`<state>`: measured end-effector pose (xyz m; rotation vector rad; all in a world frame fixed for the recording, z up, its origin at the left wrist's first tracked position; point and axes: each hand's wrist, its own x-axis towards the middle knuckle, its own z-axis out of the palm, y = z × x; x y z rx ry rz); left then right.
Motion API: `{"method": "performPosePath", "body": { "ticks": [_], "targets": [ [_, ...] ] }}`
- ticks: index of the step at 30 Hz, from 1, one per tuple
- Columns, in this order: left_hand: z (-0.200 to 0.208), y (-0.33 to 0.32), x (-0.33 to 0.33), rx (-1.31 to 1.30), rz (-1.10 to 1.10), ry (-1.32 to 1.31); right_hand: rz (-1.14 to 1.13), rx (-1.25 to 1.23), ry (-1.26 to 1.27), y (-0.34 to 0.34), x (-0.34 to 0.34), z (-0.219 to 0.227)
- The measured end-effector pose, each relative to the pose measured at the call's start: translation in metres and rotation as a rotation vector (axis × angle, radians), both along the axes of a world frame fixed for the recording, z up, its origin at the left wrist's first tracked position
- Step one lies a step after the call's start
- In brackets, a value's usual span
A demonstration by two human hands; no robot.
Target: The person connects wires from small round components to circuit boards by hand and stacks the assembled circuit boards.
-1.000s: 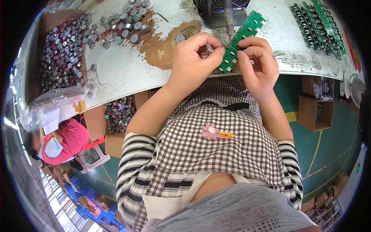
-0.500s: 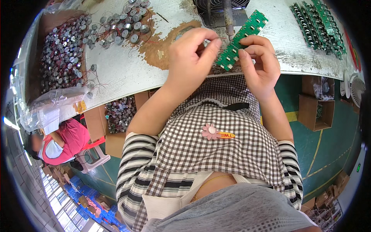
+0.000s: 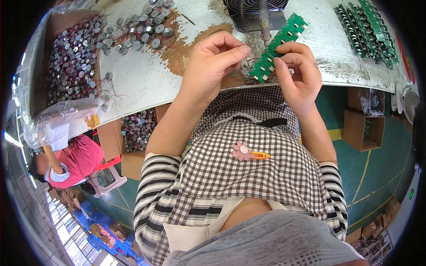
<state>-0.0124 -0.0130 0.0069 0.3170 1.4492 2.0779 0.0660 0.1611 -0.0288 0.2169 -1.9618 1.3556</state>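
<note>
My right hand pinches a long green circuit board between thumb and fingers, tilted with its upper end to the right. White components line the board. My left hand is closed in a pinch just left of the board's lower end. Thin reddish strands show between its fingertips and the board; what the fingers hold is mostly hidden. A soldering iron with a worn metal barrel points down from above, its tip close to the board's left edge.
A box of small round motors with red wires stands at left, with loose motors beside it. Behind the iron is a black fan. Stacked circuit boards lie at far right. A co-worker in pink sits at lower left.
My left hand has drawn slightly left, away from the board, still pinched. The right hand and board have hardly moved. The co-worker's arm has risen.
</note>
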Motion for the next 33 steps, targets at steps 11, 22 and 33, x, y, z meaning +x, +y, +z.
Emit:
{"method": "performPosePath", "body": {
  "ticks": [11,22,33],
  "targets": [
    [-0.006,0.016,0.009,-0.263,0.074,0.412,0.028,-0.045,0.003,-0.002,0.002,0.003],
    [-0.001,0.021,0.003,-0.377,-0.023,0.367,-0.013,0.053,0.042,-0.002,-0.003,0.006],
    [-0.002,0.022,0.008,-0.348,0.002,0.422,-0.012,-0.002,0.034,-0.004,0.002,0.001]
  ]
}}
